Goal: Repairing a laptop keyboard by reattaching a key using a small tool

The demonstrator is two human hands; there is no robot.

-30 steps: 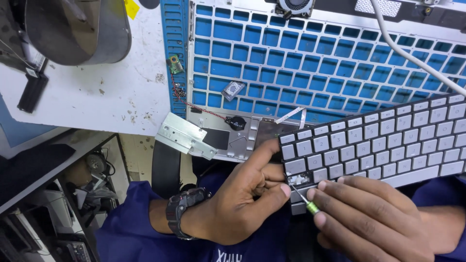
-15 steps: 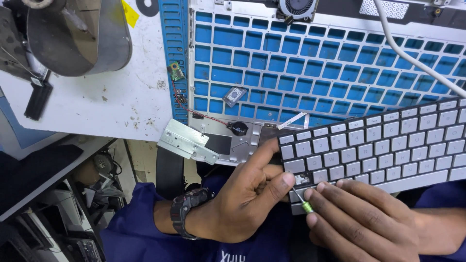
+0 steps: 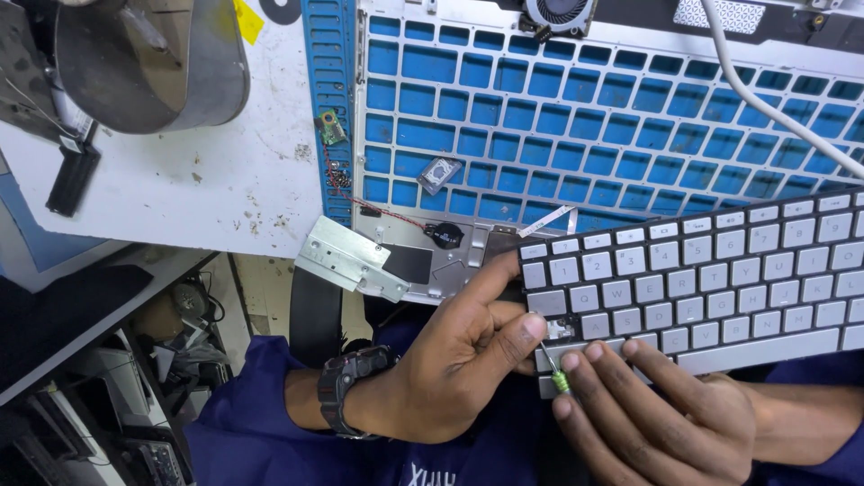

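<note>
Two hands work at the keyboard's near-left corner; its right end is cut off by the frame. Left hand pinches that corner, thumb beside the open key gap. Right hand has its fingers pressed together around a small green screwdriver, mostly hidden, tip in the gap.

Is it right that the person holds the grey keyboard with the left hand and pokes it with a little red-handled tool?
Not quite: in the head view the thin tool in the right hand has a green handle, not red. The left hand does hold the grey keyboard.
</note>
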